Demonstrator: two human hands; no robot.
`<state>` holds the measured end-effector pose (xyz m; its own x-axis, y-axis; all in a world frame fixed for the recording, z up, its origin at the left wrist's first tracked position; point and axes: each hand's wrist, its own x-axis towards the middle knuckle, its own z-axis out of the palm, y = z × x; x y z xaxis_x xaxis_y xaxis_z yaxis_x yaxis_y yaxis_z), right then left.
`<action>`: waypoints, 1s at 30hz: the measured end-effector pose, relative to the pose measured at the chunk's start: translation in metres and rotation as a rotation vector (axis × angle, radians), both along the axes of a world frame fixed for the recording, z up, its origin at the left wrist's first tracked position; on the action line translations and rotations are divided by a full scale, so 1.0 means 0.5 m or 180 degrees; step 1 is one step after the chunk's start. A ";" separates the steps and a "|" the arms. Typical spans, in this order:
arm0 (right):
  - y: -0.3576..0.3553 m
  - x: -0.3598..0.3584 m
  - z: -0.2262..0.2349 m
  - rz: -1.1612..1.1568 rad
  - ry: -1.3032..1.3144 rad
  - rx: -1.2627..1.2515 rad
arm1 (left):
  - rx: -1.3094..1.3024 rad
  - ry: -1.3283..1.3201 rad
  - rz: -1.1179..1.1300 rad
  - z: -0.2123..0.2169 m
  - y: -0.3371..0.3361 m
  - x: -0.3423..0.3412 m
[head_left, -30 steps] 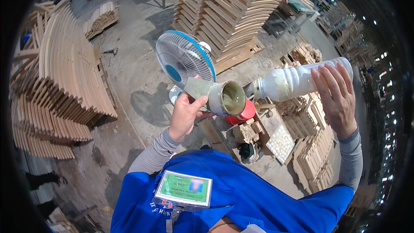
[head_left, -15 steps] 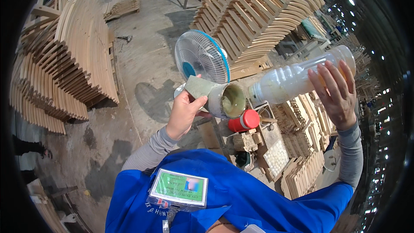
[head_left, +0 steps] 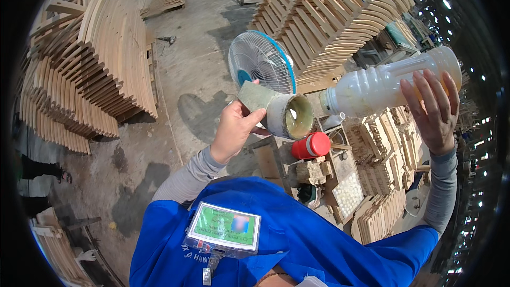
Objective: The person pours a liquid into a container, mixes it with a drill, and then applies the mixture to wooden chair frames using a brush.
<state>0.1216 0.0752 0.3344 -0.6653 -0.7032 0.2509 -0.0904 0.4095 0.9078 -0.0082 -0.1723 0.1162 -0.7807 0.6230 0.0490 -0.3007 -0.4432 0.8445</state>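
Observation:
My left hand (head_left: 234,133) is closed on a stained, grey-green cup (head_left: 279,114) with a flat side piece, its thumb pressed on that piece. The cup is tipped sideways, and its round mouth faces right. My right hand (head_left: 433,110) grips a large translucent plastic bottle (head_left: 372,87) near its base, fingers across the near side. Lying almost level, the bottle has its neck toward the cup, with a small gap between them. Some yellowish matter shows inside the bottle; how much the cup holds I cannot tell.
Behind the cup stands a fan (head_left: 263,64) with a blue rim. A red container (head_left: 311,145) sits below the cup, beside wooden pieces (head_left: 380,143). Curved wooden parts are stacked at the left (head_left: 114,48) and far right (head_left: 329,16).
The surroundings, cup and bottle have shifted rightward in the picture. The cup's mouth has turned more toward me, and a white spout-like piece now shows under the bottle's neck.

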 end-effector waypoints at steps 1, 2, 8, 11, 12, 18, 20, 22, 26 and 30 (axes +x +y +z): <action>0.002 -0.002 0.001 0.0019 0.0019 0.0019 | -0.0022 0.0011 0.0007 0.001 -0.002 -0.001; 0.004 -0.004 0.002 0.0011 -0.0006 0.0054 | -0.0042 0.0005 0.0010 0.000 -0.004 -0.001; 0.012 -0.009 0.008 0.0084 0.0061 0.0150 | -0.0141 0.0058 -0.0013 0.000 -0.007 -0.006; 0.009 -0.013 0.015 0.0085 0.0077 0.0187 | -0.0131 0.0060 -0.0007 0.003 -0.008 -0.011; 0.007 -0.014 0.016 0.0070 0.0064 0.0185 | -0.0129 0.0057 -0.0007 0.003 -0.008 -0.012; 0.012 -0.020 0.021 0.0061 0.0062 0.0258 | -0.0090 0.0136 -0.0100 0.004 0.006 -0.023; 0.010 -0.022 0.024 0.0055 0.0037 0.0273 | -0.0077 0.0131 -0.0119 0.007 0.008 -0.026; 0.001 -0.027 0.025 0.0074 -0.0020 0.0295 | -0.0093 0.0123 -0.0119 0.009 0.001 -0.029; -0.008 -0.035 0.035 0.0086 -0.0172 0.0343 | -0.0106 0.0175 -0.0051 0.000 -0.015 -0.033; 0.057 -0.004 0.036 -0.0404 -0.0574 0.0155 | 0.0054 0.0150 -0.0180 -0.015 -0.017 -0.042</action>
<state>0.1197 0.1036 0.3526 -0.7803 -0.6192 0.0875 -0.2037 0.3839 0.9006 -0.0294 -0.1808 0.1085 -0.7409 0.6648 0.0958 -0.2857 -0.4410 0.8508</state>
